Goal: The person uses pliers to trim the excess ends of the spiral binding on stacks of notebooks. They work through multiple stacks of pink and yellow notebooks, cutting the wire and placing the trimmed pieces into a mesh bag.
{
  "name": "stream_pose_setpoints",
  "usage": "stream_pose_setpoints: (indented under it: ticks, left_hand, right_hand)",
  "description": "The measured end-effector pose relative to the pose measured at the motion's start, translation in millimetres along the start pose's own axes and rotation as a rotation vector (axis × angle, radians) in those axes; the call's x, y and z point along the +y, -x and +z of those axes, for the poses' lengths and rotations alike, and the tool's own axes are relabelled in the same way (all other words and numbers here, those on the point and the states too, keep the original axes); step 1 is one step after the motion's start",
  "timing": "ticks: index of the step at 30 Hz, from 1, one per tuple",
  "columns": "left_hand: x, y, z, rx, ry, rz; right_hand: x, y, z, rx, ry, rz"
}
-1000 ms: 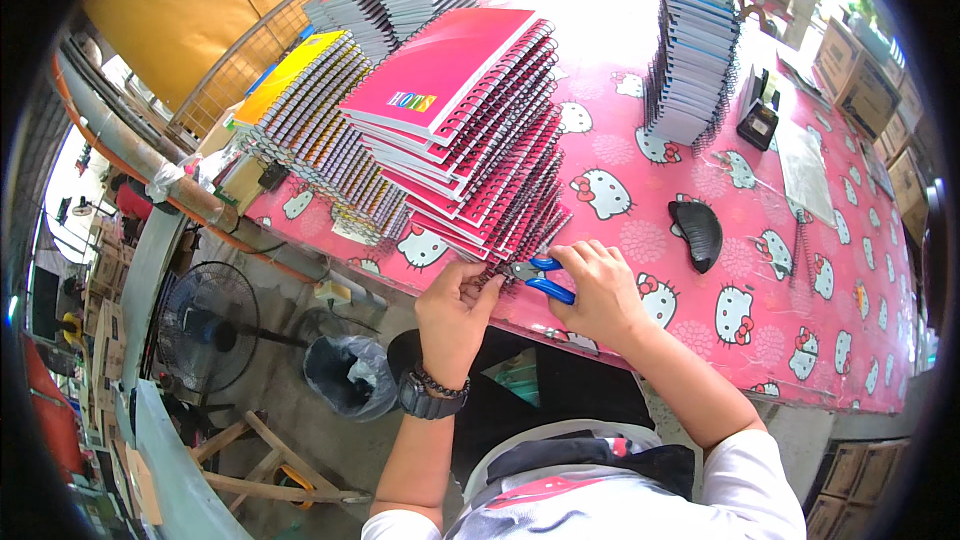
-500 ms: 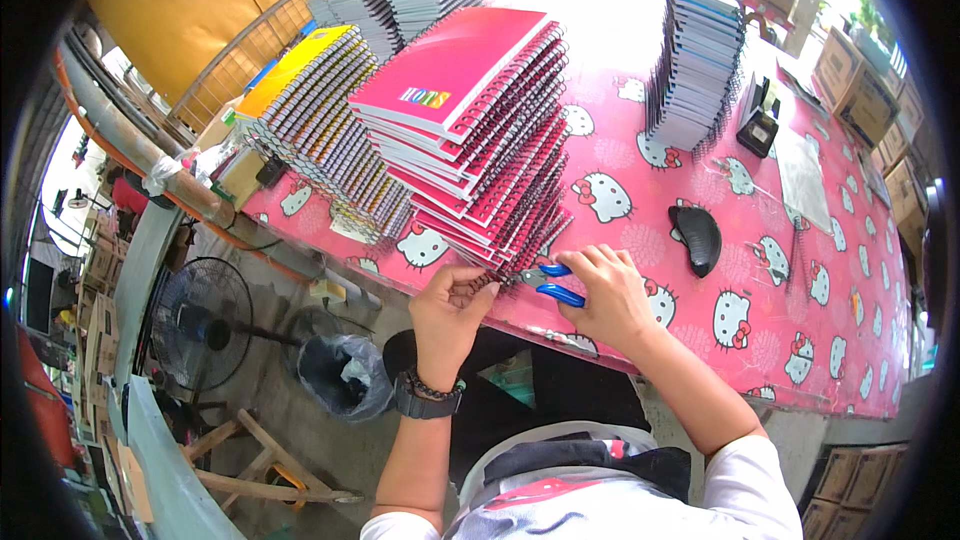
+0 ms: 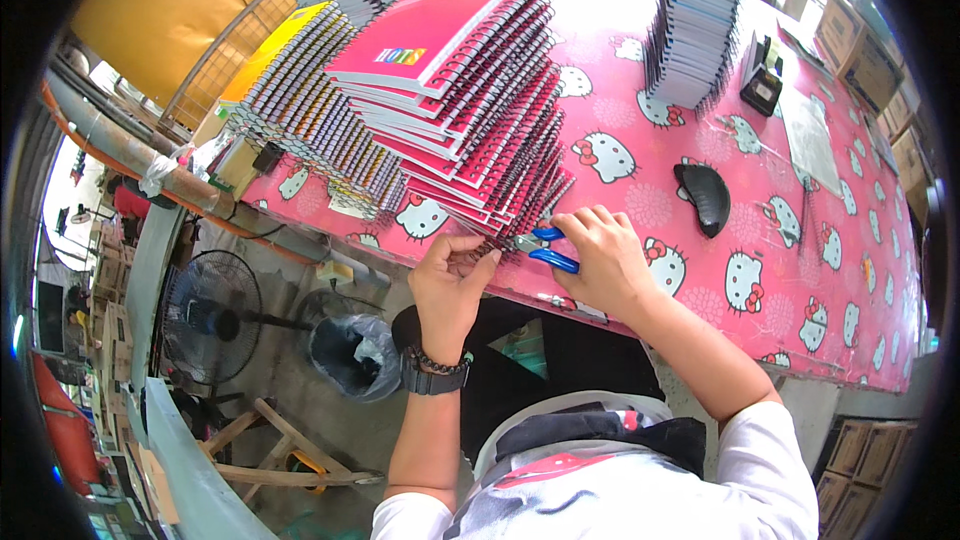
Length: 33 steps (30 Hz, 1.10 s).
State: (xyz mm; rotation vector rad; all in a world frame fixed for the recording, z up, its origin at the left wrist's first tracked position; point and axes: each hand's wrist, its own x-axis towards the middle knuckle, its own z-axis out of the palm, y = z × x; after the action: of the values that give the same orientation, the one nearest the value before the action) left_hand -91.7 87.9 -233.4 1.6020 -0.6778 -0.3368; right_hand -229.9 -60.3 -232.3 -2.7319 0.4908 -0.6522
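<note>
Both hands [image 3: 447,280] at red notebook stack [image 3: 465,90], blue-handled pliers [image 3: 548,248] in right.

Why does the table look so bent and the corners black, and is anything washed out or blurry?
Head view: the fisheye lens bows the pink cartoon-cat tablecloth edges and leaves black corners; daylight bleaches the top of the frame behind the tall red spiral notebook stack; the right hand with blue-handled pliers and the left hand look sharp, detail softening toward the rim.
</note>
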Motion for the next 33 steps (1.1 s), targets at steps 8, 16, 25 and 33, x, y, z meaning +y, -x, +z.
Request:
stream_pose_setpoints:
  ticks: [8, 16, 25, 33]
  left_hand:
    - [-4, 0, -1, -0.002, 0.06, 0.017]
    - [-4, 1, 0, 0.01, 0.059, -0.006]
    - [-9, -1, -3, 0.001, 0.108, -0.01]
    - [-5, -1, -1, -0.003, 0.107, -0.007]
  right_hand:
    - [2, 0, 2, -0.004, -0.027, 0.003]
    - [-1, 0, 11, -0.079, -0.134, 0.068]
    - [6, 1, 1, 0.049, -0.044, -0.018]
    - [6, -4, 12, -0.086, -0.175, 0.067]
